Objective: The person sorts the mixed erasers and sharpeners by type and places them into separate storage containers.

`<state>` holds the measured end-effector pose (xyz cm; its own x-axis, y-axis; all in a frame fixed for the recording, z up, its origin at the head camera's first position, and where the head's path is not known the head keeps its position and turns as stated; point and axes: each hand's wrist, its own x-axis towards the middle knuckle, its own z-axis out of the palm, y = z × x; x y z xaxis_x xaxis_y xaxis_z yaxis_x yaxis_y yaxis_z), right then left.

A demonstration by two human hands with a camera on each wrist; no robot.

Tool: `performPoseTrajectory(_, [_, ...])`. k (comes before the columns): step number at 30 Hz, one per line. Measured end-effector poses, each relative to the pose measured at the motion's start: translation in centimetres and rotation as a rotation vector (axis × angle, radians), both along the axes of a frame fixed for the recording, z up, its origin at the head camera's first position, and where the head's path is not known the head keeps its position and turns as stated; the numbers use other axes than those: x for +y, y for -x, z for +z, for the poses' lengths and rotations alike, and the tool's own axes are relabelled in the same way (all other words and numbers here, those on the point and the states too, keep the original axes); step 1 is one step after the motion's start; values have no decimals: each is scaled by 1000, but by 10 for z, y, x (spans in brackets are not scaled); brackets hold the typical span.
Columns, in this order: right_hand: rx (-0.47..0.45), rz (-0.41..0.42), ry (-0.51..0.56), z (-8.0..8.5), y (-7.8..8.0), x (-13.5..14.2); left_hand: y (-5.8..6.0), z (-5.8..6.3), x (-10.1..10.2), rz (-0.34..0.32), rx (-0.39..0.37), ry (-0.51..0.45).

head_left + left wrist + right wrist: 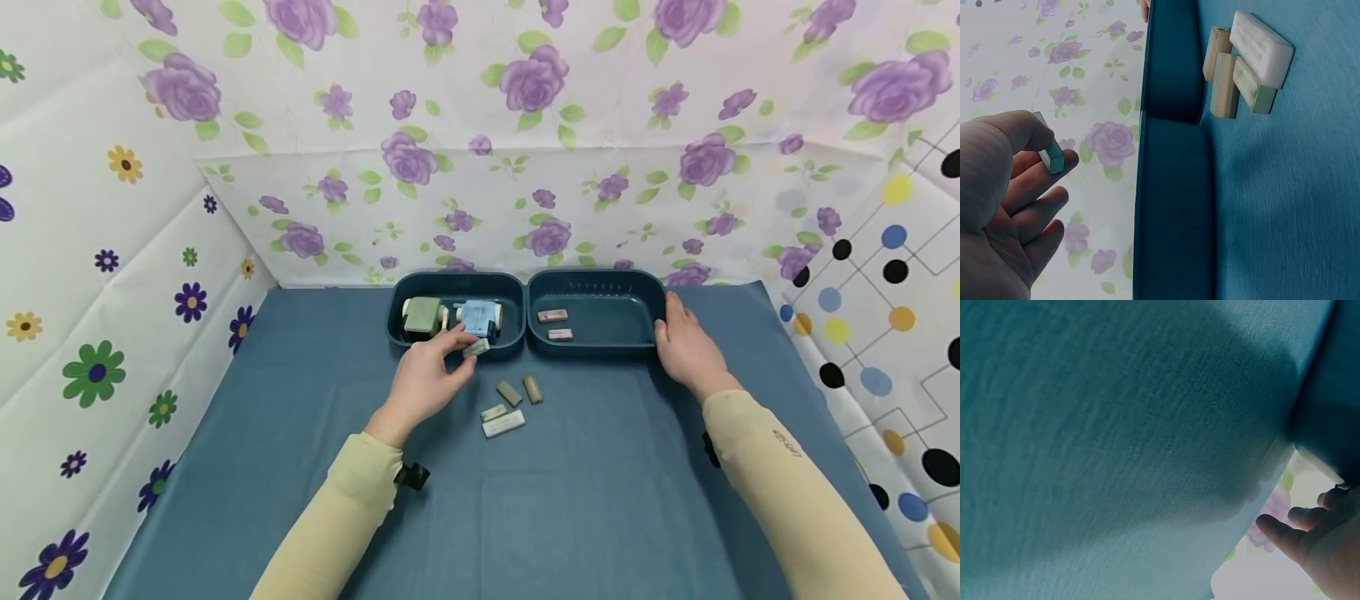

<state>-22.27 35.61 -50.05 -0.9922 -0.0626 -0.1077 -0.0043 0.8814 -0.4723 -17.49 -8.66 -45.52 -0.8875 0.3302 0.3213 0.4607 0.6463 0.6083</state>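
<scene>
A person's bare left hand pinches a small, pale green rectangular block between thumb and index finger; the other fingers are spread loosely away from it. The pinched block is over the near rim of a dark blue, rounded rectangular plastic tray, the left of two that stand end to end. Inside this tray are a boxy green object with white parts and, to its right, a boxy light blue object with white parts.

The bare right hand rests against the outer right end of the matching dark blue tray, its fingers extended and holding no block. Two small pinkish blocks lie in this tray toward its left side, one nearer the person than the other.

In front of the trays, on a blue cloth, four blocks lie in a loose group: a larger white block, a small pale green-and-white block beside it, and two brownish-tan blocks farther back. Both arms wear pale yellow sleeves. Behind the trays hangs a white sheet printed with purple roses.
</scene>
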Motion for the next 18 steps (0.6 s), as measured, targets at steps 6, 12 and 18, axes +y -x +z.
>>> performPoseTrajectory(6, [1,2,0,1,1,0,1,0,4,-4,13,1])
performPoseTrajectory(12, [-14,2,-5,-2,3,1,2,0,7,-13,-1,-7])
performPoseTrajectory(18, [-8,2,-1,-2,3,2,7,1,15,-24,-5,-8])
